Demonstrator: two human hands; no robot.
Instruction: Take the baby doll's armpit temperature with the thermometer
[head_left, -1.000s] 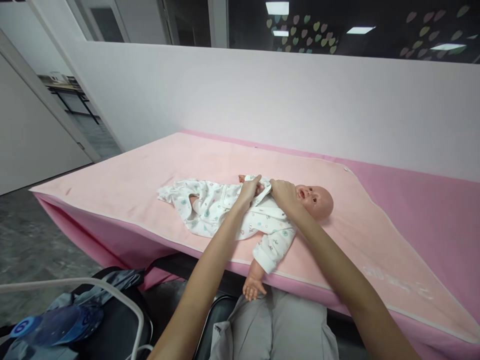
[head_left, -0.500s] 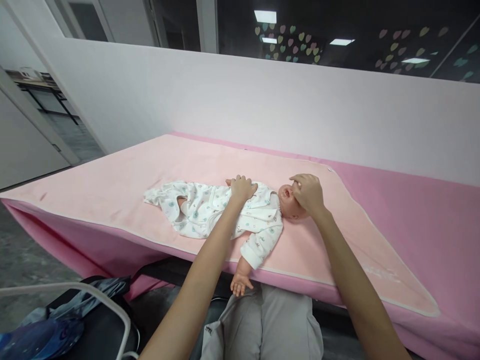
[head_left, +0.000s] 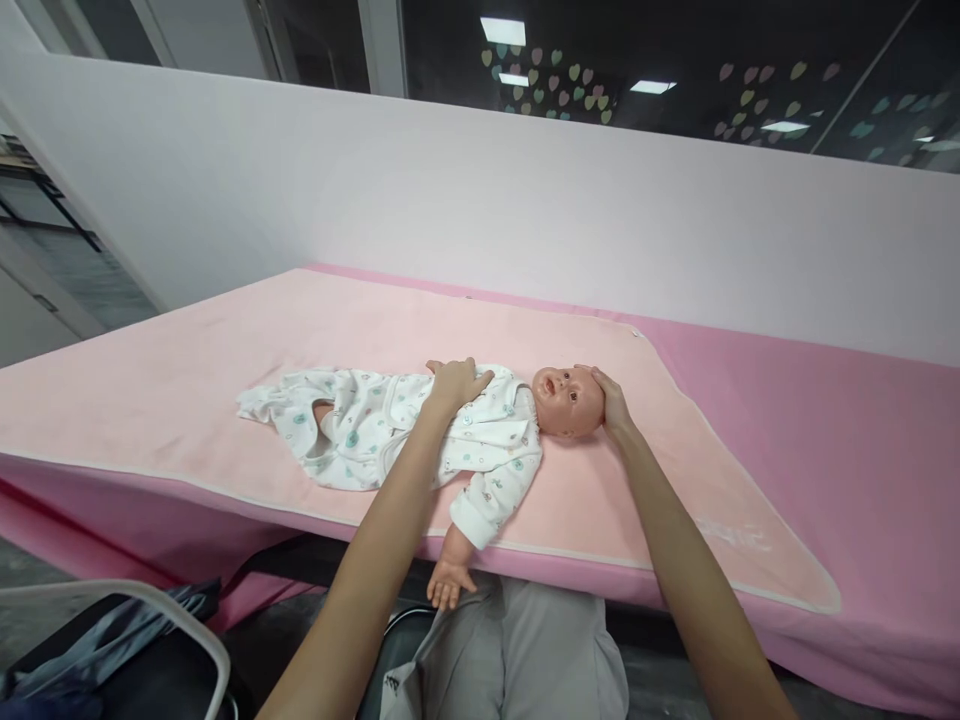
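Observation:
A baby doll (head_left: 568,400) lies on its back on a peach mat (head_left: 247,320), its head toward the right. It wears a white romper (head_left: 491,445) with small coloured prints, and one doll hand (head_left: 450,580) hangs past the near edge. My left hand (head_left: 456,384) rests on the doll's chest and belly, thumb spread from the fingers. Against the crown of the doll's head, my right hand (head_left: 610,400) lies with fingers extended along the top, leaving the face uncovered. Both hands are open.
The mat lies over a pink cloth (head_left: 847,430) covering the table. A white wall (head_left: 525,210) runs behind it, below a dark window (head_left: 675,60) with heart stickers. At the lower left stands a dark chair (head_left: 150,660) with cloth on it, beside a pale curved bar (head_left: 180,620).
My right hand has moved from over the doll's face to the crown of its head. The face shows now. My left hand stays on the torso. The view has shifted slightly right.

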